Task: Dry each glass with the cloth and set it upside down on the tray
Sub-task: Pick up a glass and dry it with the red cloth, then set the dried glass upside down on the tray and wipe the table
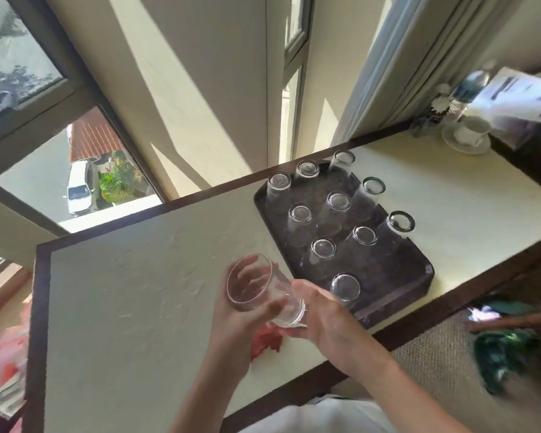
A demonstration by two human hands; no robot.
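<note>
clear glass (264,292), seemingly dry

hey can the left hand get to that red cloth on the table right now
Probably not yet. The left hand is occupied with the held glass, shared with the right hand. The red cloth lies on the table directly below, nothing covering it.

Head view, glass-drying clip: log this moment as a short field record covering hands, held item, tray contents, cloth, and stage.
left hand: grips the held glass, fingers visible through its wall
right hand: holds the same glass at its base end
held glass: tilted, open mouth facing the camera, above the table
tray: dark, ten glasses upside down on it
cloth: red, on the table beneath the hands, not in use
stage: held glass not yet on tray
</note>
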